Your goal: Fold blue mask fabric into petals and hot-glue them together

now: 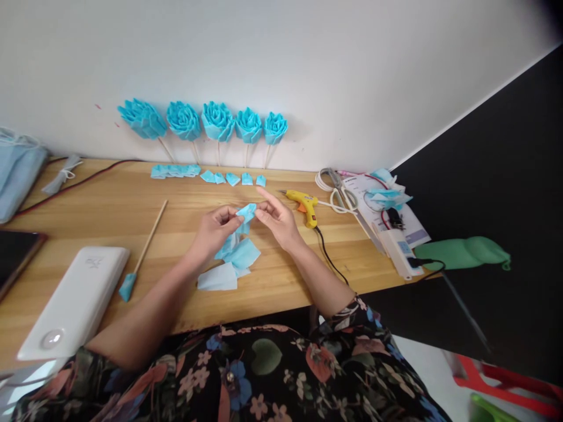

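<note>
My left hand [214,230] and my right hand [276,218] meet over the middle of the wooden table [109,211], both pinching a small folded blue petal piece [246,213] between them. Just below them lie loose blue fabric pieces [233,261] on the table. A wooden stick with a blue tip [143,255] rests to the left of my left hand. A yellow glue gun [304,205] lies right of my right hand, its black cord trailing toward the table's front edge.
Several finished blue roses on sticks [217,122] lean on the wall, with a row of folded petals [206,174] below. White power bank [74,302] front left, dark tablet [15,255] far left, scissors [341,190], papers and a power strip [398,249] at right.
</note>
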{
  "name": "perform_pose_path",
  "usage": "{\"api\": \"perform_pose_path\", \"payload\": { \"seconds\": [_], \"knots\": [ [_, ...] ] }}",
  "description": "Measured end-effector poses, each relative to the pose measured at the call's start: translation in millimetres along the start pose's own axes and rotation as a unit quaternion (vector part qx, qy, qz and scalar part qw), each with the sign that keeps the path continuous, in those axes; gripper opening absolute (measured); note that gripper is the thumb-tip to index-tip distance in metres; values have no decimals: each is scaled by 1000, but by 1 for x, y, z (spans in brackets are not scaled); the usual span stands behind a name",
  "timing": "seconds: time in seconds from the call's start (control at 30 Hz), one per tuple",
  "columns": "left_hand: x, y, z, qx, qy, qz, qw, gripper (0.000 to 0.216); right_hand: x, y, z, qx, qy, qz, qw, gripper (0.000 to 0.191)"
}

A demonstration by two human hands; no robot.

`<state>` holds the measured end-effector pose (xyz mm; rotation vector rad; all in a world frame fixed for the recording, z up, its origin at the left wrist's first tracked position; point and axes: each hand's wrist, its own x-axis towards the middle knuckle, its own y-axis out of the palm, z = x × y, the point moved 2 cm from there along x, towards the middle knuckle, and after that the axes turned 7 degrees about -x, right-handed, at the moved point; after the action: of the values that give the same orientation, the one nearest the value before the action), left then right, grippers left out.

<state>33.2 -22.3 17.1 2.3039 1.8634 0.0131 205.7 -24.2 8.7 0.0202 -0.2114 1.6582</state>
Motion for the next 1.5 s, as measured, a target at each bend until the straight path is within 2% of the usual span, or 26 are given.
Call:
{"api": "perform_pose_path", "payload": {
  "seconds": [0.3, 0.67, 0.9, 1.0, 1.13, 1.5],
  "knots": [
    [1, 0, 7, -15, -2, 18, 1000, 27, 1, 1, -4, -3, 7, -27, 1000, 59],
    [-1, 1, -3, -20, 22, 14, 999, 24, 2, 4, -6, 57, 35, 14, 998, 56],
    [-1, -1, -8, -10, 35, -8, 999, 24, 3, 3, -12, 141, 87, 34, 986, 50],
    [1, -4, -8, -21, 35, -24, 999, 24, 6, -1, -12, 175, 91, 2, 980, 43],
    [1, -4, -8, -34, 13, -18, 999, 25, 8, -4, -15, 169, 83, -55, 981, 30],
    [3, -5, -4, -36, 10, -18, 999, 24, 7, -4, -11, 149, 67, -65, 984, 53]
  ]
}}
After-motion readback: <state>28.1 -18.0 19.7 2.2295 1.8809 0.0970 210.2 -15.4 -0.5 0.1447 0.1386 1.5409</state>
